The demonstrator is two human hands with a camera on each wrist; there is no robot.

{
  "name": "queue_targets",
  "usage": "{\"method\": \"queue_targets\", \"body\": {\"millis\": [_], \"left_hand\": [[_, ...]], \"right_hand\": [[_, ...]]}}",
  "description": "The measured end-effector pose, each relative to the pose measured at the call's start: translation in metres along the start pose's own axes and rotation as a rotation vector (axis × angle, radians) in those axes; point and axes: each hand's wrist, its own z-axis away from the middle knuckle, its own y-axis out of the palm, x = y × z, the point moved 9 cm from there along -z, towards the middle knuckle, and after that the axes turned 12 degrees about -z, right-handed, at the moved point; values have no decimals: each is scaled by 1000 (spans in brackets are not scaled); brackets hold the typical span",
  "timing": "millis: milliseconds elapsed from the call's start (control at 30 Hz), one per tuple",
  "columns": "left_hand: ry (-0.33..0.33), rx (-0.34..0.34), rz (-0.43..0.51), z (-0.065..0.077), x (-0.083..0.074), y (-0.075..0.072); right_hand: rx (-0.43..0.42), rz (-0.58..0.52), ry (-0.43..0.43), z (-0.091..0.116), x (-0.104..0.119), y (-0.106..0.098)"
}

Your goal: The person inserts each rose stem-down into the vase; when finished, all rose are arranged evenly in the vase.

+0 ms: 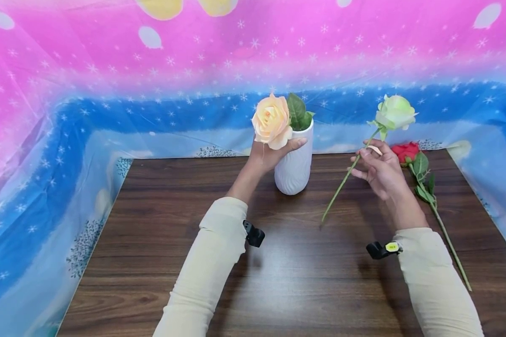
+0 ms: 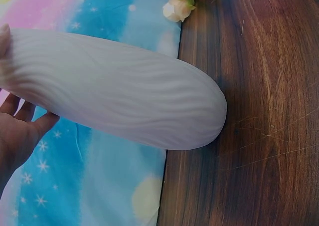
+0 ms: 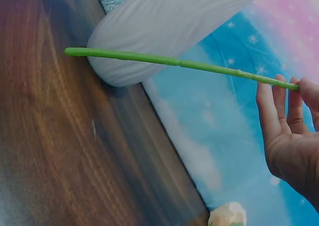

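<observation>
A white ridged vase stands on the table, with a peach rose and green leaves at its mouth. My left hand grips the vase near the rim; the rose hides part of that hand. The left wrist view shows fingers on both sides of the vase. To the right, my right hand pinches the stem of a pale green rose between thumb and fingers. Its bare green stem slants down, the lower end over the table in front and right of the vase.
A red rose with a long leafy stem lies along the table's right side. Beside it is a cream rose, mostly hidden behind my right hand in the head view. A pink and blue cloth surrounds the dark wooden table.
</observation>
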Motion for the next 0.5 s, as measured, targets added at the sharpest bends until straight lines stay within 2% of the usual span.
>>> {"method": "queue_targets", "body": {"millis": [300,500], "left_hand": [[-6,22,23,-2,0,2],[-13,13,12,-2,1,2]], "right_hand": [[21,-6,-34,-5,10,19],[35,11,-66,-8,17,33]]}}
